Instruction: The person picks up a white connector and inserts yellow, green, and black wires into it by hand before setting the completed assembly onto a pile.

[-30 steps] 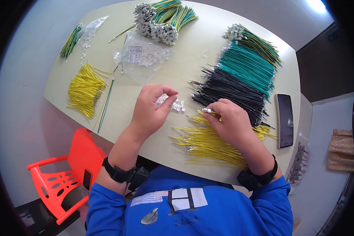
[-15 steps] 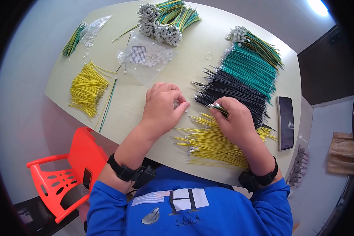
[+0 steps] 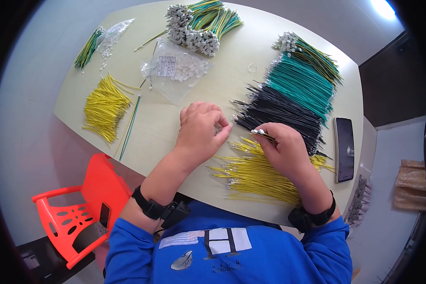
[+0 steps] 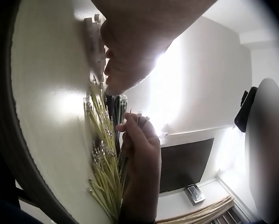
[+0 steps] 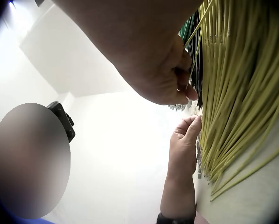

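My left hand [image 3: 201, 130] is palm down over the table, thumb and index tips close together. Small white connectors [image 3: 217, 127] show in the gap beneath its fingers; whether the tips pinch one is hidden. In the left wrist view, white pieces [image 4: 94, 42] lie beside that hand. To the right, my right hand [image 3: 285, 146] pinches a few dark and yellow-green wires with white connectors [image 3: 257, 132] at their ends, above the yellow wires [image 3: 255, 175]. The left wrist view shows the right thumb and fingers [image 4: 137, 133] closed around the wires.
Black wires [image 3: 281, 113] and green wires [image 3: 300, 80] lie beyond my right hand, a phone [image 3: 344, 149] at the right edge. A bag of white connectors [image 3: 180, 68] and finished bundles [image 3: 194, 28] are at the back. More yellow wires [image 3: 104, 109] lie left, near a red chair [image 3: 104, 189].
My left hand has moved right, closer to my right hand, and now covers most of the loose white connectors. My right hand has turned slightly, still holding the wires.
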